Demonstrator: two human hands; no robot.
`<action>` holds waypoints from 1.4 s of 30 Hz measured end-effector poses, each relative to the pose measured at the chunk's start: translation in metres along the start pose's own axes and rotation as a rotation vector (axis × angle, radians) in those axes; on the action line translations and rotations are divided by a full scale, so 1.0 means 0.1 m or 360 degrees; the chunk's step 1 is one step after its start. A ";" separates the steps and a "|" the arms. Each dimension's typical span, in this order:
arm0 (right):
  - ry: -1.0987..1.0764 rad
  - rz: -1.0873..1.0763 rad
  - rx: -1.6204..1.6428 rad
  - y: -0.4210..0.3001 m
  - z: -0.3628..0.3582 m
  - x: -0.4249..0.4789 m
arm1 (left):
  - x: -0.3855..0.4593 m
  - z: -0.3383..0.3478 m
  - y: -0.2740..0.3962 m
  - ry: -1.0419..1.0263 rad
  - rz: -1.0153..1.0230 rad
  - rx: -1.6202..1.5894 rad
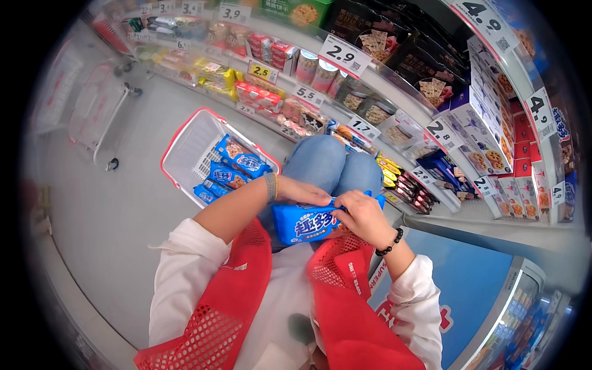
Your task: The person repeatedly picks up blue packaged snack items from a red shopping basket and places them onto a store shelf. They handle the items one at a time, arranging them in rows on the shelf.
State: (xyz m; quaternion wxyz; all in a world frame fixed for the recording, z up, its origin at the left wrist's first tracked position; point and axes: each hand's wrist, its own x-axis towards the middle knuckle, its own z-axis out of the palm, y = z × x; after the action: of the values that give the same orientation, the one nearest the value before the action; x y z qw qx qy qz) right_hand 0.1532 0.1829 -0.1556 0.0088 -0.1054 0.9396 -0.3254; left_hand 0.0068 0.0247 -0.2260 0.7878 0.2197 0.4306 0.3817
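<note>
A blue cookie packet (307,224) lies across my lap between both hands, its printed front facing up towards me. My left hand (307,192) rests along the packet's upper edge, its palm and some of its fingers partly hidden. My right hand (363,215) grips the packet's right part, with the thumb on the front and the fingers curled over the top. Beyond my left forearm stands a white plastic basket with a red rim (167,152). Several similar blue cookie packets (243,159) lie in it.
Store shelves (286,85) with boxed and bagged snacks and price tags curve across the front and right. A wheeled cart (99,106) stands at the far left on the grey floor. A blue panel (444,286) and a glass-fronted case (513,314) are near my right elbow.
</note>
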 end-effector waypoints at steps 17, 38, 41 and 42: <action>-0.0175 0.0310 -0.0750 -0.03 -0.07 -0.23 | -0.26 0.54 0.22 0.0927 0.0510 0.2105; 0.0043 0.0120 -0.1082 -0.29 -0.12 -0.37 | -0.66 0.91 -0.10 0.1761 0.0787 0.2683; 0.0383 0.0041 -0.1357 -0.50 -0.45 -0.40 | -0.93 1.22 0.26 0.2151 0.1231 0.2663; 0.0490 0.0055 -0.1441 -0.61 -0.66 -0.40 | -1.00 1.30 0.34 0.2319 0.1435 0.2600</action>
State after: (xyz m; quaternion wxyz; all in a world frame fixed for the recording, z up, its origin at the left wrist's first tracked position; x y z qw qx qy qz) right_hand 0.1985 0.1846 -0.0678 -0.1719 -0.0335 0.9789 0.1051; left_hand 0.0691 -0.0363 -0.0826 -0.2231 0.5206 0.7779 0.2720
